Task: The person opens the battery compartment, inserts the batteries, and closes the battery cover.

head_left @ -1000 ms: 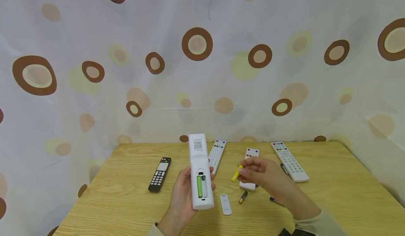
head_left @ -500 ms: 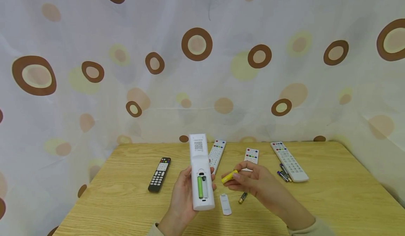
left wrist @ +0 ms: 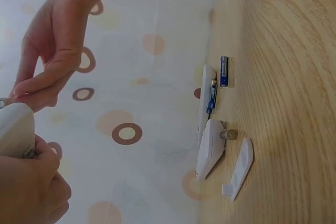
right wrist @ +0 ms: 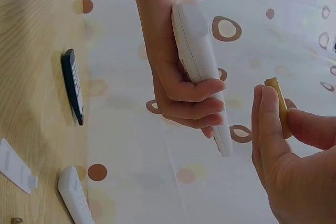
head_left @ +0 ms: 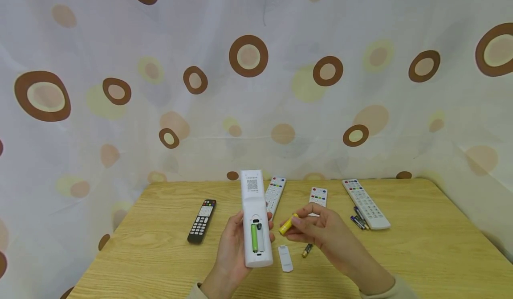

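Observation:
My left hand [head_left: 230, 250] grips a white remote control [head_left: 252, 201], its back turned up toward the head view. Its battery compartment is uncovered. A green battery [head_left: 254, 238] lies in the left slot, and the right slot shows bare. Just right of the remote, my right hand [head_left: 320, 230] pinches a yellow battery [head_left: 287, 226] between thumb and fingers. In the right wrist view the yellow battery [right wrist: 280, 106] is apart from the remote, whose edge my left fingers [right wrist: 194, 98] wrap. A white battery cover [head_left: 286, 259] lies on the table below the hands.
On the wooden table [head_left: 152, 263] a black remote [head_left: 202, 221] lies to the left. White remotes lie behind the hands [head_left: 274, 194] and at the right [head_left: 366, 204]. Blue batteries [head_left: 358, 222] sit beside the right one. A dark battery [head_left: 307, 250] is partly under my right hand.
My right hand has moved left, bringing the yellow battery nearer the remote and tilting it. Blue batteries at the right came into view. The left hand with the remote has barely shifted.

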A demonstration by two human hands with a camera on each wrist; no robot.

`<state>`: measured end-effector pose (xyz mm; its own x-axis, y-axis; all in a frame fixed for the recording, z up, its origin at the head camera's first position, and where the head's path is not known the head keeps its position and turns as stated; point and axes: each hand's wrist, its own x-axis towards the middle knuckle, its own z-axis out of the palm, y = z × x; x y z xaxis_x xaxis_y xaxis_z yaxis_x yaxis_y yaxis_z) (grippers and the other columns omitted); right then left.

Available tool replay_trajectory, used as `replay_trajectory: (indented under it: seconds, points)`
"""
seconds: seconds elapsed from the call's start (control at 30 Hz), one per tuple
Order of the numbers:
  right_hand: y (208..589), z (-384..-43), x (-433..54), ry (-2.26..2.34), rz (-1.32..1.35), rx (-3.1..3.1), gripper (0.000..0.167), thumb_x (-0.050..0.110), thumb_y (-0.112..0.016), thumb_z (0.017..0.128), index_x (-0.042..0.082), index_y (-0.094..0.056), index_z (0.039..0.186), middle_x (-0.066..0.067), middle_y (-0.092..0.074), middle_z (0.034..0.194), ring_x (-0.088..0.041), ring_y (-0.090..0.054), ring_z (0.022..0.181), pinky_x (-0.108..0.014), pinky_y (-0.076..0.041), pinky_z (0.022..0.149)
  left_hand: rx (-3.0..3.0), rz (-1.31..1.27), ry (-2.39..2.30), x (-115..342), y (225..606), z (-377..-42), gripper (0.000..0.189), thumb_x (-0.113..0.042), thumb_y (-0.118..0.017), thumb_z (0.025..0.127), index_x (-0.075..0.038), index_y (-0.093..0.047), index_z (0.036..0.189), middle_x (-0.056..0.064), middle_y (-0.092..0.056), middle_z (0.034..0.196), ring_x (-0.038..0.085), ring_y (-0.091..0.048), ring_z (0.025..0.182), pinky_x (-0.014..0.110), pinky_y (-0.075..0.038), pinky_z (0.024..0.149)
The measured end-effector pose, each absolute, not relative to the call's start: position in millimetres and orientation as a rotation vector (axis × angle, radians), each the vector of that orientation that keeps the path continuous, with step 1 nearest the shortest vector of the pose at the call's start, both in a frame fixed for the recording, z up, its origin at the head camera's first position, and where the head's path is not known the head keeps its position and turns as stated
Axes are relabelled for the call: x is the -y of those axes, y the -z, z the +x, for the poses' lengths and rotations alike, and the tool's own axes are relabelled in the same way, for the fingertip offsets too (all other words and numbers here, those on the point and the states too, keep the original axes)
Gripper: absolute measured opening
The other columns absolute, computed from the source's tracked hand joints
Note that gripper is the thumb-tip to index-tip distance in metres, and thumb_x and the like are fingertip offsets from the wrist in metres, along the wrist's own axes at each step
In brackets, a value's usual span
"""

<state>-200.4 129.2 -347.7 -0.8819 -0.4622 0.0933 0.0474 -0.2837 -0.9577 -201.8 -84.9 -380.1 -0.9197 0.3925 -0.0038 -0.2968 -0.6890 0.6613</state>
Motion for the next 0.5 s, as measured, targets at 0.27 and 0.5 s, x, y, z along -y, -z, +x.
replay_trajectory:
  seconds: [0.27,0.5]
  points:
    - [346.7,-196.4,-125.9,2.238,-0.494,-1.616,0.016,0.01,-0.056,0.097,0.004,-0.052,0.111,-0.007,-0.07,0.097,-0.02,-0.069,0.089,-0.035,-0.055,0.083,-0.964,0.211,-2.577,84.9,380.2,-201.0,0.054,-0.036,-0.019,0.104,-0.006,-0.014,0.149,0.009,-0.051,0.124,0.017,-0.053,0.109,0.032,-0.047,0.093]
    - [342.2,-189.7,-121.8,2.196,-0.549,-1.685,0.034,0.007,-0.059,0.095,-0.002,-0.048,0.126,-0.008,-0.062,0.107,-0.023,-0.064,0.1,-0.042,-0.052,0.089,-0.945,0.177,-2.577,84.9,380.1,-201.3,0.054,-0.038,-0.021,0.103,-0.009,-0.016,0.149,0.009,-0.05,0.126,0.017,-0.052,0.11,0.032,-0.046,0.094]
